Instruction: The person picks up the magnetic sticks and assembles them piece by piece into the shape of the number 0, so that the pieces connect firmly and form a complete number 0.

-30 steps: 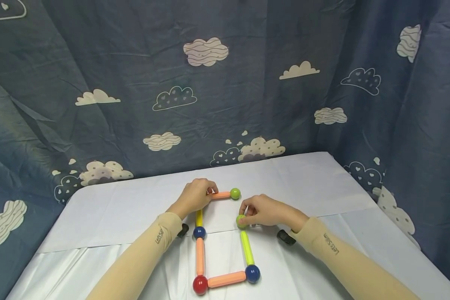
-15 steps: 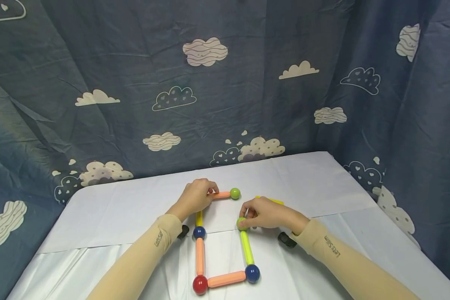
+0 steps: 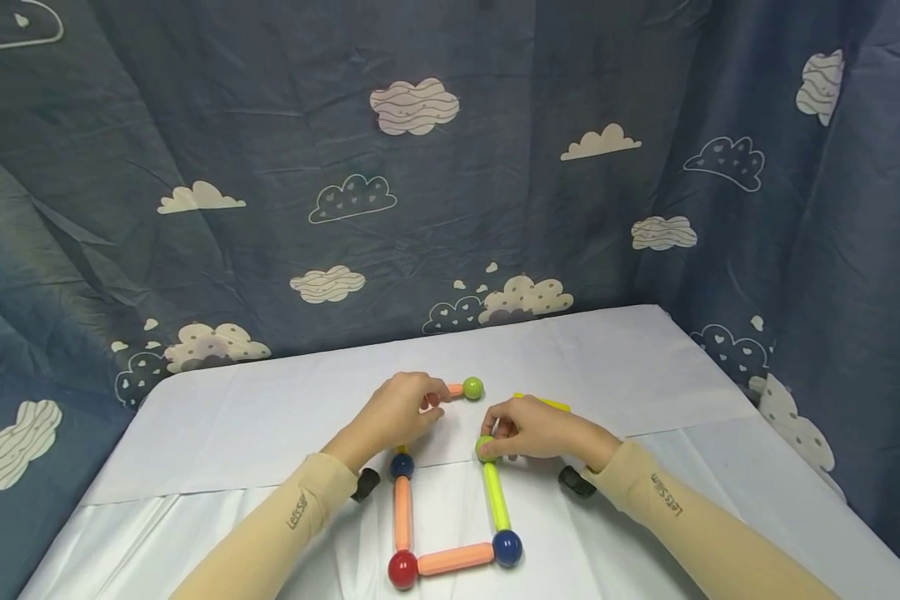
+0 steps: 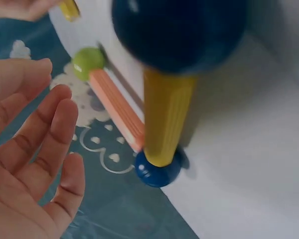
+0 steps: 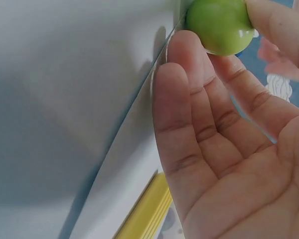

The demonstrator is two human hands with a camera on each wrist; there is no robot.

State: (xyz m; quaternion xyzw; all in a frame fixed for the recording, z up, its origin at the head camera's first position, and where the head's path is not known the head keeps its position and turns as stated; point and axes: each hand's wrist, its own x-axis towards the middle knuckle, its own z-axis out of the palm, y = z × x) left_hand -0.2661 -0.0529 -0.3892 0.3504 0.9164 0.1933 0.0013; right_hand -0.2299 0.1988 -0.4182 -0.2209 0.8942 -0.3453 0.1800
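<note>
My right hand (image 3: 528, 427) pinches a green ball (image 5: 222, 25) between thumb and fingers, at the far end of a lime-green rod (image 3: 497, 497). That rod runs to a blue ball (image 3: 507, 548) at the near right. My left hand (image 4: 35, 144) is empty, its fingers loosely bent, beside an orange rod (image 4: 117, 109) tipped with another green ball (image 4: 88, 63). A yellow rod (image 4: 168, 119) joins that orange rod's far blue ball (image 4: 158, 172) to a nearer blue ball (image 3: 402, 466). In the head view my left hand hides most of this far corner.
A near orange rod (image 3: 456, 558) links a red ball (image 3: 402, 570) with the right blue ball. Another orange rod (image 3: 402, 513) forms the left side. Beyond my right hand lies a loose yellow rod (image 3: 551, 404) on the white-covered table (image 3: 607, 358). A cloud-patterned curtain (image 3: 450, 208) stands behind.
My left hand has let go of the far orange rod and drawn slightly nearer. My right hand has brought its green ball down against the lime-green rod's end, uncovering the loose yellow rod.
</note>
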